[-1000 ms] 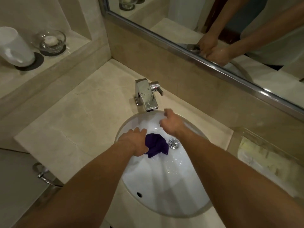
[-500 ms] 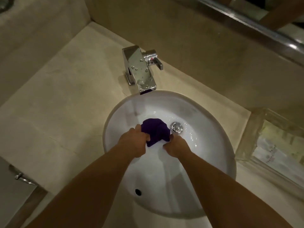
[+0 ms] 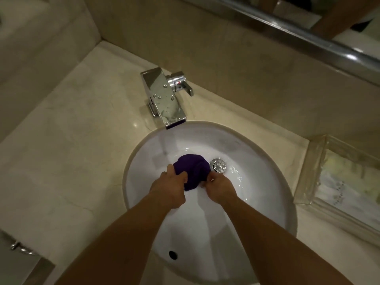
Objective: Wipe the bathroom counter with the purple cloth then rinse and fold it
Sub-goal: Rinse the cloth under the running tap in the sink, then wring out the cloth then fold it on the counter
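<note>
Both hands, the left hand (image 3: 168, 188) and right hand (image 3: 221, 187), clutch the bunched purple cloth (image 3: 192, 171) in the sink (image 3: 267, 202). Wringing loosely could leave it dripping onto the table (image 3: 72, 151).

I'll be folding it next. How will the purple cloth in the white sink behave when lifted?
Probably floppy: the bunched purple cloth sags in folds between the left hand and right hand. Likely soaked, so heavy for its size and dripping, as water glistens in the white sink.

Dim warm light, wide-angle edge distortion
</note>
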Available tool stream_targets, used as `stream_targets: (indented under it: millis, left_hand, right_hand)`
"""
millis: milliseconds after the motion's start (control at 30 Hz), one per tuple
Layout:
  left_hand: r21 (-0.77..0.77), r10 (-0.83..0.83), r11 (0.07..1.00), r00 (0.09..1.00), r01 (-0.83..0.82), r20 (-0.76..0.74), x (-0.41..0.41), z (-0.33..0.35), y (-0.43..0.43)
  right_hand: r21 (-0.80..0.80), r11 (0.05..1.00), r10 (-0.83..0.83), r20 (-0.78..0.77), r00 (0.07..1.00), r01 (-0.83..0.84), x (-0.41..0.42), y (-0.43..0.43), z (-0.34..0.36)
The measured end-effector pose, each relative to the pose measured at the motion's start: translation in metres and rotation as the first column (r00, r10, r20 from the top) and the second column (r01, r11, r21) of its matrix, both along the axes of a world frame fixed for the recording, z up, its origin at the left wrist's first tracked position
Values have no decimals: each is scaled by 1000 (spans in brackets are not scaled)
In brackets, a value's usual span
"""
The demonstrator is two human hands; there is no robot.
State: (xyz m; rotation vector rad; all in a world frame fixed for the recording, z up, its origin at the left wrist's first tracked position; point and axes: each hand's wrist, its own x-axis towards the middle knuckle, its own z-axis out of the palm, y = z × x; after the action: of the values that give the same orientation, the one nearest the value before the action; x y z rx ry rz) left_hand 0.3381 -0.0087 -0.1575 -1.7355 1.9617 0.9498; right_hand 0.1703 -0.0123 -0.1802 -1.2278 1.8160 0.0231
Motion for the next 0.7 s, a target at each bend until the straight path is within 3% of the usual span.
stream_targets:
  millis: [400,700]
  left_hand:
    - [-60,-54,997,998,55,14,-31,89,9]
    - [-333,12,942,997,-34,-70,-32,159,9]
  right_hand:
    - [-10,955,297,62,953,-297,-7,-1,119]
    - [-135,966,234,99,967,-220,-7,-11,222]
